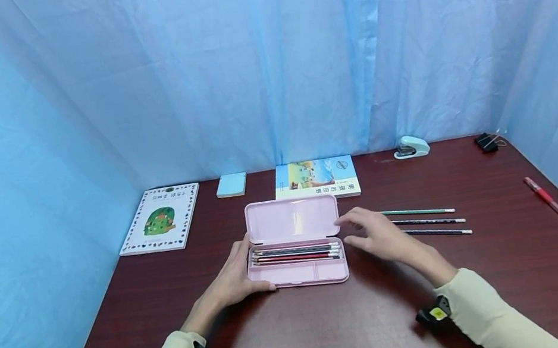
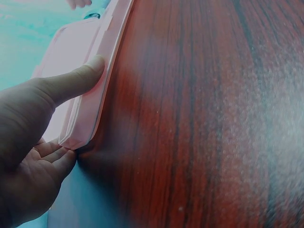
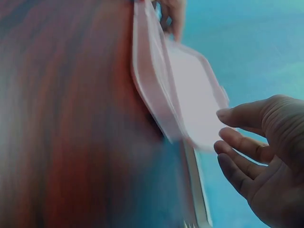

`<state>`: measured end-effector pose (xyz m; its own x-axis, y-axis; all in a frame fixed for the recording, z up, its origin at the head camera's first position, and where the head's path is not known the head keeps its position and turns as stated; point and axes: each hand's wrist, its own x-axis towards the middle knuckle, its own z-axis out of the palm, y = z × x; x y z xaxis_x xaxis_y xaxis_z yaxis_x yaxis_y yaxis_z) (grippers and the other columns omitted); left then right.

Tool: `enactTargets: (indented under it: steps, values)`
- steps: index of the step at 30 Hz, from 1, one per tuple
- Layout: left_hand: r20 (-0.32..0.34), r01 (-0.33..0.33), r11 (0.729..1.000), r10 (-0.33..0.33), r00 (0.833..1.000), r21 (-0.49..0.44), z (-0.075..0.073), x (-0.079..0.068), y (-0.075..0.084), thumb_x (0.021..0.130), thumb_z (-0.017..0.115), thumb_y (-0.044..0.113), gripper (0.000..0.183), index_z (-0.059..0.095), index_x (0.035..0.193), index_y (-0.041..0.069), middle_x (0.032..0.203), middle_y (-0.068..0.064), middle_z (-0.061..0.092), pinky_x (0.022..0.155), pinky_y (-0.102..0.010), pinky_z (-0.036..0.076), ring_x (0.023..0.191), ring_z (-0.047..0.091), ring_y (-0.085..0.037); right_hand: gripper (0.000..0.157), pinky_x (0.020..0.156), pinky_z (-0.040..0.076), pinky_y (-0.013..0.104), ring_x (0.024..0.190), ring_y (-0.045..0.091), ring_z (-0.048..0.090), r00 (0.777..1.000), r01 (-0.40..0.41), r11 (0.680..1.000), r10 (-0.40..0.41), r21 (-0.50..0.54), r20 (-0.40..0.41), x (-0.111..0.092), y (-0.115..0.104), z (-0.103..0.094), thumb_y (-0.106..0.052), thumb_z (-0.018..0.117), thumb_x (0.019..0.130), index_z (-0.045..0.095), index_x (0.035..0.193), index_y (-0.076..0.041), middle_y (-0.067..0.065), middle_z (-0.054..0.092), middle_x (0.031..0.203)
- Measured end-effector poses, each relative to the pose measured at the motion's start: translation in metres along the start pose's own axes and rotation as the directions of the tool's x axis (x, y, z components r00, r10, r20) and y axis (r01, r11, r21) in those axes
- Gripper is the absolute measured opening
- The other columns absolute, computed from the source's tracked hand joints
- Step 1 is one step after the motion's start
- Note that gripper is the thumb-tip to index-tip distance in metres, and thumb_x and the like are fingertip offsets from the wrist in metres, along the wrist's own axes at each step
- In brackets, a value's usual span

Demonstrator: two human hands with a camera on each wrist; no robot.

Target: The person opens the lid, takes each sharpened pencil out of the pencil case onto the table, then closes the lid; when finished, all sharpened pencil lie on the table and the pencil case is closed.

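**Held a pink pencil case (image 1: pixel 283 274) steady with the left hand (image 1: pixel 231 274)**

Saw a picture booklet (image 1: pixel 158 221) at the left of the frame, then a little blue note pad (image 1: pixel 231 184). Gripped the case in the middle of the frame by its left end, with the left thumb along the front side. Found the lid (image 1: pixel 275 219) wide open at the back and a bunch of pencils (image 1: pixel 296 254) in the long slot next to it. Spotted a book (image 1: pixel 316 179) just behind the lid.

Had the right hand (image 1: pixel 377 236) near the lid's right edge, with thumb and fingers spread, pinching nothing. Could not tell about any touch there. Farther right, saw three loose pencils (image 1: pixel 429 220), a small stapler (image 1: pixel 414 146) above them, then a black clip (image 1: pixel 486 142) and a red pen (image 1: pixel 557 209).

Judged the step in hand as steadying the case while working by the lid. Thought the next move called for a firm left hold and a soft right pinch, on lid or loose pencil.
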<state>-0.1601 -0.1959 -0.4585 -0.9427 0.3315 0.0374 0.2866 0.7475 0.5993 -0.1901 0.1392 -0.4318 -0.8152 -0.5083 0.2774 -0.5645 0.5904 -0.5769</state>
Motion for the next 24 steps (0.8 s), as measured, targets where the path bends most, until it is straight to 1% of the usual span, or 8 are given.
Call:
enactTargets:
  steps: [2,5,7,10,12,16,20,24]
  values:
    - [0.0,-0.001,1.0,0.001,1.0,-0.002,0.0,0.0,0.0,0.057,0.085,0.044,0.125,0.009,0.148,0.007,0.132,-0.013,0.037,0.1,-0.038,0.034,0.118,0.04,-0.023,0.03,0.08,0.048,0.039,0.095,0.021,0.058,0.999,0.005,1.0,-0.006,0.028,0.041,0.005,-0.008,0.011,-0.008,0.067,0.082,0.063,0.112,-0.008,0.006,0.061,0.105]
    - [0.002,0.0,1.0,0.0,1.0,-0.001,-0.001,-0.001,0.001,0.057,0.085,0.044,0.125,0.008,0.148,0.007,0.133,-0.013,0.036,0.1,-0.038,0.034,0.118,0.04,-0.023,0.026,0.083,0.046,0.038,0.096,0.019,0.057,0.994,0.031,0.999,-0.035,0.039,0.099,0.012,-0.018,0.027,-0.01,0.065,0.084,0.064,0.11,-0.008,0.005,0.062,0.105]
    - [0.002,0.004,1.0,-0.004,1.0,0.002,-0.001,-0.001,0.001,0.057,0.085,0.045,0.126,0.008,0.148,0.007,0.133,-0.013,0.036,0.1,-0.038,0.034,0.118,0.04,-0.023,0.024,0.085,0.045,0.037,0.098,0.018,0.057,0.989,0.07,0.998,-0.071,0.011,0.128,0.015,-0.023,0.037,-0.01,0.064,0.086,0.064,0.109,-0.007,0.005,0.062,0.104]
    - [0.005,0.012,1.0,-0.012,1.0,0.006,-0.001,0.0,0.002,0.057,0.084,0.046,0.126,0.008,0.148,0.006,0.132,-0.012,0.036,0.1,-0.038,0.034,0.118,0.04,-0.022,0.023,0.09,0.043,0.037,0.103,0.018,0.055,0.981,0.124,0.991,-0.114,-0.058,0.156,0.018,-0.028,0.047,-0.011,0.062,0.087,0.064,0.109,-0.005,0.006,0.062,0.107]
    - [0.005,0.018,1.0,-0.018,1.0,0.007,-0.002,0.0,0.003,0.057,0.084,0.047,0.126,0.008,0.148,0.006,0.132,-0.013,0.036,0.1,-0.038,0.034,0.118,0.04,-0.023,0.024,0.092,0.042,0.038,0.106,0.02,0.055,0.977,0.151,0.983,-0.133,-0.102,0.167,0.019,-0.031,0.051,-0.011,0.062,0.087,0.063,0.11,-0.003,0.007,0.062,0.109]
    - [0.003,0.026,1.0,-0.026,1.0,0.007,-0.002,0.0,0.002,0.057,0.085,0.046,0.126,0.008,0.148,0.007,0.134,-0.014,0.035,0.1,-0.039,0.033,0.119,0.04,-0.023,0.025,0.093,0.041,0.038,0.106,0.022,0.056,0.976,0.154,0.98,-0.13,-0.127,0.176,0.021,-0.034,0.053,-0.01,0.062,0.086,0.064,0.11,-0.003,0.008,0.063,0.109]
    - [0.003,0.023,1.0,-0.023,1.0,0.01,-0.001,0.001,0.002,0.057,0.085,0.046,0.125,0.009,0.148,0.005,0.135,-0.014,0.035,0.1,-0.038,0.033,0.119,0.039,-0.023,0.021,0.087,0.044,0.037,0.098,0.02,0.059,0.974,0.152,0.982,-0.13,-0.109,0.184,0.025,-0.032,0.052,-0.007,0.063,0.085,0.066,0.105,-0.003,0.006,0.065,0.1]
    - [0.011,0.021,1.0,-0.021,1.0,0.012,0.0,0.001,0.001,0.058,0.084,0.046,0.125,0.008,0.148,0.005,0.135,-0.014,0.035,0.101,-0.038,0.032,0.12,0.039,-0.023,0.017,0.082,0.046,0.036,0.091,0.018,0.06,0.973,0.142,0.988,-0.128,-0.059,0.193,0.028,-0.028,0.051,-0.003,0.064,0.083,0.069,0.099,-0.004,0.004,0.067,0.093]
